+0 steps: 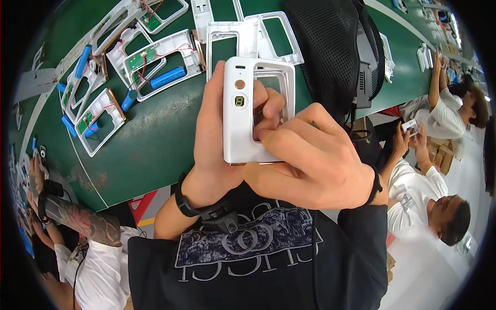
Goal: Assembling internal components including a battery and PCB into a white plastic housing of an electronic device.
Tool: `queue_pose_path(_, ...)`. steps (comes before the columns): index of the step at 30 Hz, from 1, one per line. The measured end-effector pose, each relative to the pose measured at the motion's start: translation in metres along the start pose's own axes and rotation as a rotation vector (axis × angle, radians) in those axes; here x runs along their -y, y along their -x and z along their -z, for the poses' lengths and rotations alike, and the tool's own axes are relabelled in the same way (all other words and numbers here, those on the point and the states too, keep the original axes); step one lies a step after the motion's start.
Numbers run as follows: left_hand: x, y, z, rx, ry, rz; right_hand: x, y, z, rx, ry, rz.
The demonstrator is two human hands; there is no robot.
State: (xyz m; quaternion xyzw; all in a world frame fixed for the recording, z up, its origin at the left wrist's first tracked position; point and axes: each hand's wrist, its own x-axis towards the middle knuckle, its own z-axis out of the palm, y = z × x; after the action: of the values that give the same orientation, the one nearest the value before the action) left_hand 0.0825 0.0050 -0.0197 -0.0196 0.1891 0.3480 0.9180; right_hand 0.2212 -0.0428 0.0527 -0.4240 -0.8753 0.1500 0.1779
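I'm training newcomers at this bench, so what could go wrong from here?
The white housing is held up by the left hand, with the right hand at its lower end; it might drop if the grip slips. A blue cylindrical cell on the green table could roll if bumped. Thin red wires lie exposed and might snag.

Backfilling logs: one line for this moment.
left hand: holding white casing; right hand: at casing's lower right; green table: open casings, blue cylinders
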Motion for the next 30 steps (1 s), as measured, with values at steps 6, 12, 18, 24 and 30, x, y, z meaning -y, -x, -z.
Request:
queue_pose_path(6, 0.004, -0.009, 0.003, -0.036, 0.037, -0.006, -0.010, 0.006, -0.008, -0.102, -0.067, -0.026)
queue_pose_path(12, 0.001, -0.001, 0.003, 0.040, -0.087, 0.006, -0.007, 0.006, -0.013, -0.142, -0.071, -0.049)
queue_pose_path(18, 0.006, 0.004, -0.001, -0.043, -0.065, -0.079, -0.006, 0.010, -0.017, -0.166, 0.006, 0.018)
queue_pose_path(24, 0.005, 0.004, 0.012, 0.063, 0.028, -0.043, -0.005, 0.011, -0.021, -0.148, 0.033, 0.022)
queue_pose_path(30, 0.000, 0.008, 0.016, 0.145, 0.049, -0.099, -0.004, 0.008, -0.028, -0.188, 0.032, 0.031)
